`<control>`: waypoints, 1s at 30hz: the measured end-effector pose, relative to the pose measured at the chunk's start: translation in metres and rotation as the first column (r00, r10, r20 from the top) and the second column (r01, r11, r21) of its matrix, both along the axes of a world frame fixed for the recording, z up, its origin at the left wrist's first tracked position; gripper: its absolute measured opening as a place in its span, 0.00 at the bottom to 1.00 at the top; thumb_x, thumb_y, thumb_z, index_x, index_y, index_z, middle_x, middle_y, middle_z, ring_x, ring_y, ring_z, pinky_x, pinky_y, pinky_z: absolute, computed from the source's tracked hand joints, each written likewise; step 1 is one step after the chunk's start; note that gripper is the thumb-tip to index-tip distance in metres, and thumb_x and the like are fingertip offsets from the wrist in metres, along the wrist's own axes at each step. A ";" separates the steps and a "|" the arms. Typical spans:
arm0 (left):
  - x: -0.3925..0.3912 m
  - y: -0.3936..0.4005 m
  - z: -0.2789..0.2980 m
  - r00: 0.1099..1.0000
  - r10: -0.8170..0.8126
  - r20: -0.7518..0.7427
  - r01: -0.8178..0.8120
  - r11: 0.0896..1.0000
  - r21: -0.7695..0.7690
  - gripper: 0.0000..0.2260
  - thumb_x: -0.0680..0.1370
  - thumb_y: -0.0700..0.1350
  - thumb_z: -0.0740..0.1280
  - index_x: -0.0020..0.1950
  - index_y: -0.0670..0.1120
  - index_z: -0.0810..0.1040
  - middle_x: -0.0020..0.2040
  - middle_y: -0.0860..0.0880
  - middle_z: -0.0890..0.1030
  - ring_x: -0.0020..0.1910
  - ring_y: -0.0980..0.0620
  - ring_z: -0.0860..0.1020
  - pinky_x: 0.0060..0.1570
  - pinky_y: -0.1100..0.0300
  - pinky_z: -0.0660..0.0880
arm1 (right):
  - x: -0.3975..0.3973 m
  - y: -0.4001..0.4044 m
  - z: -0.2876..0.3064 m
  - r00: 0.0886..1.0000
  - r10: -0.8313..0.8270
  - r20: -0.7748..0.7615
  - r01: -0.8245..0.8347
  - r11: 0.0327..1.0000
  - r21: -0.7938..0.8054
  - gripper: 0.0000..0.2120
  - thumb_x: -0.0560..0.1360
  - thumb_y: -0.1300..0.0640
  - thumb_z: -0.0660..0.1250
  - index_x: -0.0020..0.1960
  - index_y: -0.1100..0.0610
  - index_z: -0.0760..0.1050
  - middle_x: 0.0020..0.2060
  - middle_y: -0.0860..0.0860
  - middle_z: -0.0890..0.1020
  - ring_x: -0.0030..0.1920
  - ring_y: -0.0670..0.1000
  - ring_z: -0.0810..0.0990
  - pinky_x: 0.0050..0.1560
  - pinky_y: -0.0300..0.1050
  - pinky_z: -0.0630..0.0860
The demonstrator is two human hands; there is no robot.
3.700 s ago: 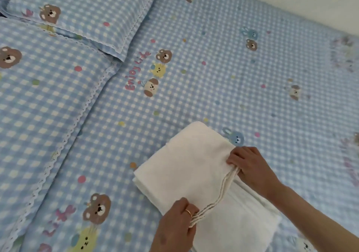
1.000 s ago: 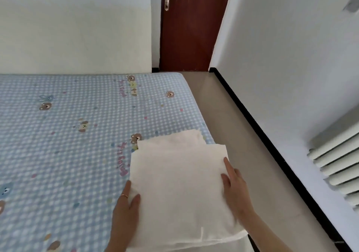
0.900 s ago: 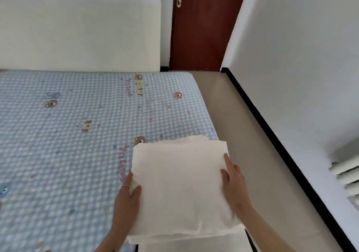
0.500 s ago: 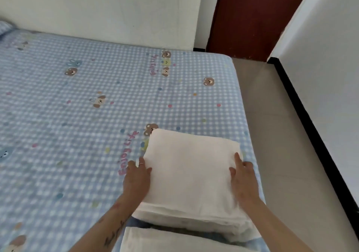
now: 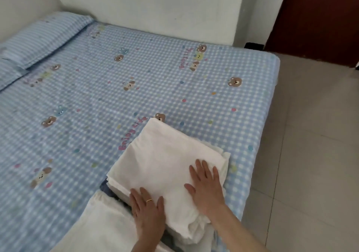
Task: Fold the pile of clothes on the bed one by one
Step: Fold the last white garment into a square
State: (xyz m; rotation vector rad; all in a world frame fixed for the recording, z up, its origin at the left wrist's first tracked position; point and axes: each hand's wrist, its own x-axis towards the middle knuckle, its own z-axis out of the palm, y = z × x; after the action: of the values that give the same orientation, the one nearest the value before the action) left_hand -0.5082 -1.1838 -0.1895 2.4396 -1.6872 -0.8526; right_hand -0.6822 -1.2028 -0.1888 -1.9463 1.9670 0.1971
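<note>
A folded white cloth lies on top of a stack of other folded pieces near the right front corner of the bed. My left hand rests flat on the cloth's near edge, a ring on one finger. My right hand presses flat on the cloth's right part, fingers straight and spread. Another white garment lies in front of the stack at the lower left. A dark blue piece peeks out under the stack.
The bed carries a blue checked sheet with bear prints. Two pillows lie at the far left. A grey tiled floor runs along the bed's right side, and a dark red door stands at the back right.
Both hands shifted from the sides of the folded cloth onto its top and now lie flat. The cloth sits lower on the stack, and the view swung left toward the pillows.
</note>
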 end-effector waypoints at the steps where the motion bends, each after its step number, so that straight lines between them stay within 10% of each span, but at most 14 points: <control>1: -0.012 0.007 0.005 0.985 0.133 -0.109 -0.133 0.991 0.004 0.35 0.80 0.55 0.59 0.77 0.39 0.45 0.76 0.34 0.40 0.76 0.40 0.41 0.73 0.52 0.43 | -0.003 -0.002 0.007 1.000 0.003 0.014 -0.003 1.000 -0.021 0.29 0.81 0.40 0.41 0.78 0.52 0.40 0.77 0.53 0.38 0.76 0.55 0.36 0.72 0.57 0.32; 12: -0.051 0.011 0.014 0.665 0.614 -0.424 -0.607 0.776 0.172 0.35 0.80 0.57 0.56 0.73 0.57 0.32 0.76 0.35 0.40 0.76 0.39 0.48 0.72 0.53 0.49 | -0.035 -0.100 0.016 0.976 0.188 -0.110 -0.187 0.982 0.023 0.31 0.80 0.38 0.40 0.76 0.49 0.32 0.77 0.56 0.39 0.77 0.58 0.40 0.73 0.63 0.45; 16: -0.052 0.002 -0.003 0.671 0.684 -0.286 -0.710 0.704 0.017 0.46 0.67 0.77 0.36 0.75 0.47 0.42 0.74 0.29 0.52 0.74 0.33 0.55 0.73 0.45 0.53 | -0.030 -0.130 -0.009 0.974 0.224 -0.022 -0.219 0.967 0.128 0.35 0.78 0.34 0.42 0.73 0.47 0.27 0.77 0.57 0.38 0.77 0.58 0.41 0.74 0.63 0.47; 24: -0.060 -0.002 -0.023 0.489 0.806 -0.332 -0.840 0.538 0.068 0.44 0.73 0.50 0.71 0.72 0.56 0.37 0.76 0.42 0.57 0.74 0.42 0.60 0.72 0.55 0.52 | -0.043 -0.166 -0.030 0.937 -0.082 0.339 -0.059 0.921 0.385 0.51 0.69 0.33 0.65 0.77 0.48 0.36 0.77 0.55 0.53 0.76 0.55 0.53 0.74 0.52 0.55; 30: -0.046 -0.009 -0.033 0.355 0.804 -0.477 -0.861 0.480 0.168 0.53 0.65 0.56 0.76 0.76 0.57 0.40 0.74 0.59 0.51 0.72 0.61 0.53 0.67 0.68 0.48 | -0.052 -0.188 -0.036 0.845 -0.195 0.498 -0.115 0.843 0.526 0.57 0.59 0.31 0.73 0.76 0.41 0.42 0.73 0.48 0.64 0.71 0.51 0.66 0.71 0.53 0.63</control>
State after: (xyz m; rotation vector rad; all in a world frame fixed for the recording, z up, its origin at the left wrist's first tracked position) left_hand -0.5543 -1.1931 -0.2224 2.2143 -0.1469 -0.9986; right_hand -0.7344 -1.3904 -0.2243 -1.3859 1.3819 0.1502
